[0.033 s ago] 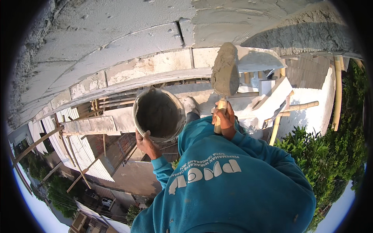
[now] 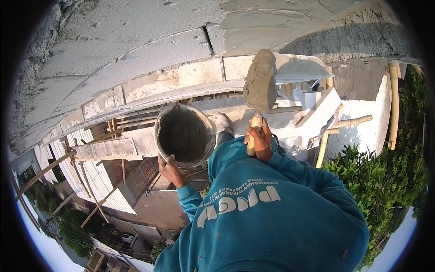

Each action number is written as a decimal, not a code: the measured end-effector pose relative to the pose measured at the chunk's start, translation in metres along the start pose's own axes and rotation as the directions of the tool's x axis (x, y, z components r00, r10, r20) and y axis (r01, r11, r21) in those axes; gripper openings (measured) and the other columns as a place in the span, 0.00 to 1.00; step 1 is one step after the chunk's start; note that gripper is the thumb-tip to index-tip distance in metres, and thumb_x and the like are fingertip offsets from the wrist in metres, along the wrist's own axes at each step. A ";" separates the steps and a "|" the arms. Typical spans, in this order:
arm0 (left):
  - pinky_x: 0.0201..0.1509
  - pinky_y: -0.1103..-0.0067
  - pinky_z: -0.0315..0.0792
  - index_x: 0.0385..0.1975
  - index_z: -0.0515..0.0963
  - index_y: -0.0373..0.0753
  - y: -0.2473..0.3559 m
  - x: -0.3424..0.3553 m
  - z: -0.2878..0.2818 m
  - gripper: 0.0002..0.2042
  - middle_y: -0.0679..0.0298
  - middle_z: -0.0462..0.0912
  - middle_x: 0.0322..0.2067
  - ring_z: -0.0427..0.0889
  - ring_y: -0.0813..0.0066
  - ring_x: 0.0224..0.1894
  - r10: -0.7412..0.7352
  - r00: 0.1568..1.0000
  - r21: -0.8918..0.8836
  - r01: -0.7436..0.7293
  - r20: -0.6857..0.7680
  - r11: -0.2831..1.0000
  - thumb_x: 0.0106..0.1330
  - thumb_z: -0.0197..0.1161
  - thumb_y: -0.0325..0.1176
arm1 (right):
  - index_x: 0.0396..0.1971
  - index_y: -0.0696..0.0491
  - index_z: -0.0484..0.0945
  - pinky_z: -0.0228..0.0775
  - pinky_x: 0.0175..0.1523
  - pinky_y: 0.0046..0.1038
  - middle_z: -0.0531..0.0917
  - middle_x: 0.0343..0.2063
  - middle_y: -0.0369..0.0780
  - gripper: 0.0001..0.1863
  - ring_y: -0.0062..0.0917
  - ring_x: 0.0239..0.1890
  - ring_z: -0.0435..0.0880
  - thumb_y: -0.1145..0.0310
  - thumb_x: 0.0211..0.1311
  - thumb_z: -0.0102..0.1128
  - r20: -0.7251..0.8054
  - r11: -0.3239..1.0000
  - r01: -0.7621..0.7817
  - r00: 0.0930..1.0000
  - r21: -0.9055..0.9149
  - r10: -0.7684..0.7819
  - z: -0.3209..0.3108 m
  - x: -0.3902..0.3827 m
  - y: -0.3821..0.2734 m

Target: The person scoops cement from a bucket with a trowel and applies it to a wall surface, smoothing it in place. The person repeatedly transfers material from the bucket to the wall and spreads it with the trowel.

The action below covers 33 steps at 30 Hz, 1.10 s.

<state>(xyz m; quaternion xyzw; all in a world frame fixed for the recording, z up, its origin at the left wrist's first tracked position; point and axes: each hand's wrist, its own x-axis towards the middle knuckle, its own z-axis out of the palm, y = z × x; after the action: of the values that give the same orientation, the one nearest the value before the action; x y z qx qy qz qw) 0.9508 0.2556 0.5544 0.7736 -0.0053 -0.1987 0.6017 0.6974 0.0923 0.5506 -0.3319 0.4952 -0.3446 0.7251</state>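
Observation:
My left hand [image 2: 172,171] grips the near rim of a round bucket [image 2: 212,144], thumb over the edge. Inside lies grey wet mortar [image 2: 183,133], much of it in shadow. In front of my body, my right hand [image 2: 261,140] is wrapped round the wooden handle of a trowel [image 2: 255,123]. A thick heap of mortar [image 2: 259,81] covers the trowel's blade, which points away from me toward the wall. The block wall [image 2: 149,50] runs across the far side, with fresh smooth plaster [image 2: 253,34] on part of it.
A pale ledge [image 2: 176,77] juts out along the wall's foot. Scaffold planks [image 2: 108,148] and bamboo poles [image 2: 353,121] lie below me, with a drop to roofs [image 2: 97,177] on the left. Leafy branches [image 2: 362,177] are at the right. One foot [image 2: 222,124] shows beside the bucket.
The loaded trowel has shifted slightly left, its handle tilting a little. My left hand stays on the bucket.

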 end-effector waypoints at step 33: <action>0.46 0.80 0.70 0.50 0.78 0.24 -0.010 0.013 -0.032 0.23 0.60 0.82 0.39 0.76 0.74 0.38 0.164 0.984 0.220 -0.176 0.071 0.959 0.55 0.55 0.30 | 0.46 0.54 0.54 0.76 0.43 0.25 0.78 0.37 0.43 0.22 0.23 0.38 0.82 0.67 0.69 0.62 -0.101 0.871 0.279 0.960 0.404 -0.261 0.214 0.079 -0.097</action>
<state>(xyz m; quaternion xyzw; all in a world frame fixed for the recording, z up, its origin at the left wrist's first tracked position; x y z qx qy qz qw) 0.9703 0.2851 0.5478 0.8282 -0.1099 -0.1642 0.5245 0.9044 0.0042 0.6537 -0.2289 0.3751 -0.5468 0.7127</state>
